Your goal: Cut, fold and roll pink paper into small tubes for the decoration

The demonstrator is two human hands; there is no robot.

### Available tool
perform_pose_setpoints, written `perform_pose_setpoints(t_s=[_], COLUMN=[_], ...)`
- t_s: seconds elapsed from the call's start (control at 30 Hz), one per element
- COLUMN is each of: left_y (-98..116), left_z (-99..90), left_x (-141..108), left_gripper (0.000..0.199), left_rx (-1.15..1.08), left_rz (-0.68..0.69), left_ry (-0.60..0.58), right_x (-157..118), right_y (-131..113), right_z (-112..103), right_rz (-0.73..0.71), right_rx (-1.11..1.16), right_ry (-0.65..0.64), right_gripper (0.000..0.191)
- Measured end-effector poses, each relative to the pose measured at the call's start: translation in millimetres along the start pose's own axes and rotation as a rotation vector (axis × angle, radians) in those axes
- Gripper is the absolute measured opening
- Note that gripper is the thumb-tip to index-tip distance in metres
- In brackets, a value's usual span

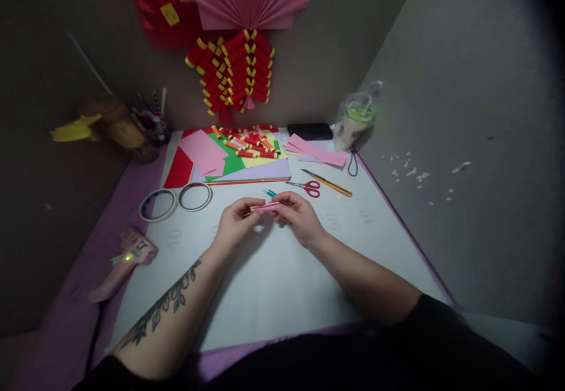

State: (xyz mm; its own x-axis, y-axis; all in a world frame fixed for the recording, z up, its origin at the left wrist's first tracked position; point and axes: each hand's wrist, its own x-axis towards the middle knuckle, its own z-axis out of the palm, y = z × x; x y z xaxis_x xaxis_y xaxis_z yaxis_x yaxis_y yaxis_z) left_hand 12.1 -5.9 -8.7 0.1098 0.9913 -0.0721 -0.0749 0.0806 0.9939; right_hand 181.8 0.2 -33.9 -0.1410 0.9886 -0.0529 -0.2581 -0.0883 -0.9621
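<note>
A small pink paper roll with yellow ends (265,206) is held level between my two hands over the white table sheet. My left hand (239,221) pinches its left end between thumb and fingers. At the other end, my right hand (300,217) grips it the same way, covering that tip. Just behind the roll lies a teal pen-like tool (269,193), partly hidden by my right hand. Red-handled scissors (311,188) and a yellow craft knife (331,184) rest on the sheet beyond my right hand.
Coloured paper sheets (200,152) lie at the back with several small paper rolls (253,143). Two tape rolls (158,205) lie left. A pink glue gun (126,258) with a cable sits front left. A bagged cup (355,123) and black phone (310,132) stand back right.
</note>
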Motion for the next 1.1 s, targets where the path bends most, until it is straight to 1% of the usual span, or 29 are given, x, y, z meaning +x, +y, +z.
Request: perform_pose_setpoints(t_s=[0.1,0.23,0.33,0.43,0.53,0.6,0.67,0.77,0.9,1.03,1.1], left_y=[1.7,1.1,0.2,-1.1,-4.1,-6.3,-7.3,-5.6,-1.6,-1.6,-2.5], left_z=[3.0,5.6,6.5,6.4,4.6,3.3,2.8,4.1,6.3,6.3,5.6], left_x=[-2.2,-4.2,-4.6,-3.8,-1.0,1.4,3.3,3.9,1.9,-0.4,-1.0], left_gripper=[0.02,0.019,0.018,0.017,0.021,0.022,0.022,0.022,0.023,0.025,0.028], left_rx=[0.075,0.136,0.146,0.118,0.023,-0.056,-0.128,-0.198,-0.204,-0.166,-0.135], left_rz=[0.032,0.051,0.04,0.006,-0.059,-0.081,-0.094,-0.13,-0.156,-0.142,-0.137], left_ry=[0.008,0.014,0.037,0.076,0.109,0.097,0.077,0.065,0.049,0.02,0.007], right_x=[0.9,2.0,2.2,1.4,0.3,0.1,0.7,2.4,3.7,4.1,4.4], right_y=[2.9,3.9,4.2,3.2,0.4,-1.3,-2.2,-2.5,-4.8,-7.9,-8.2], right_z=[0.9,3.2,4.5,4.2,2.5,1.2,-0.1,-1.8,-2.5,-1.9,-2.0], right_rz=[0.035,0.003,-0.002,-0.004,-0.043,-0.089,-0.121,-0.119,-0.123,-0.131,-0.121], right_rx=[0.026,0.037,0.034,0.033,0.012,-0.019,-0.052,-0.085,-0.08,-0.05,-0.037], right_ry=[0.031,0.052,0.052,0.049,0.003,-0.029,-0.041,-0.039,-0.037,-0.016,-0.004], right_gripper=[0.016,0.01,0.009,0.012,0.023,0.027,0.027,0.028,0.029,0.027,0.026])
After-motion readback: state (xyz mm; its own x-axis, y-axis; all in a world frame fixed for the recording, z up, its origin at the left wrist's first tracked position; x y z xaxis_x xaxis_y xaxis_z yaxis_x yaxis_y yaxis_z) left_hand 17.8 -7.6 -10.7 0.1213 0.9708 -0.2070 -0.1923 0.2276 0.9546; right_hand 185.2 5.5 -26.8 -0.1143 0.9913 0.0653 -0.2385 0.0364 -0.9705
